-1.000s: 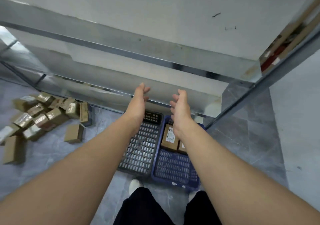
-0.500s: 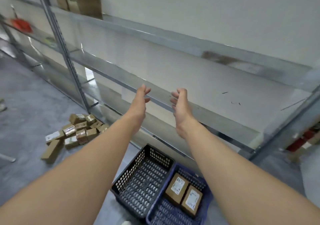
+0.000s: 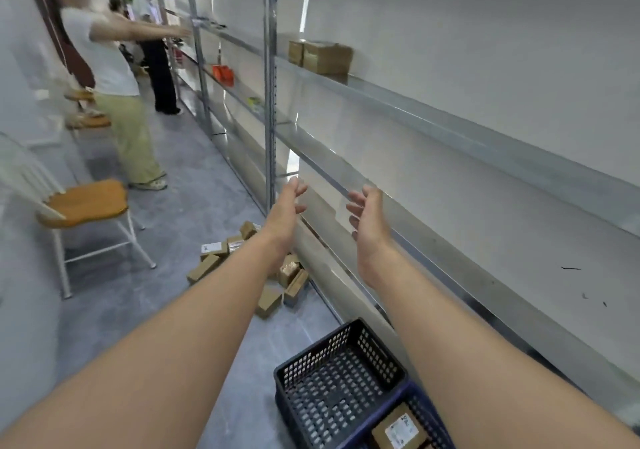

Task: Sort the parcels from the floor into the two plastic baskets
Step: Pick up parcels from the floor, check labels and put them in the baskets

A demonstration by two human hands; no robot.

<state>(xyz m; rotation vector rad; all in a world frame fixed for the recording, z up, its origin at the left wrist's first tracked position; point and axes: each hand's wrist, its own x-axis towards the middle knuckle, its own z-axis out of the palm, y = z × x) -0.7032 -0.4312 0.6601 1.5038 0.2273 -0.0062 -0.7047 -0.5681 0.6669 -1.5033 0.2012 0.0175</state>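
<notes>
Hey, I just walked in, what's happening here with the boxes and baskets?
A person is sorting cardboard parcels into two plastic baskets beside a metal shelf. The left hand and right hand are held out in front, open and holding nothing. A pile of parcels lies on the floor ahead, by the shelf's foot. The black basket looks empty, and the blue basket beside it holds at least one labelled parcel. Other people stand further down the aisle.

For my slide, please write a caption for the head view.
Left hand and right hand held out empty; parcels on floor beyond black basket.
</notes>
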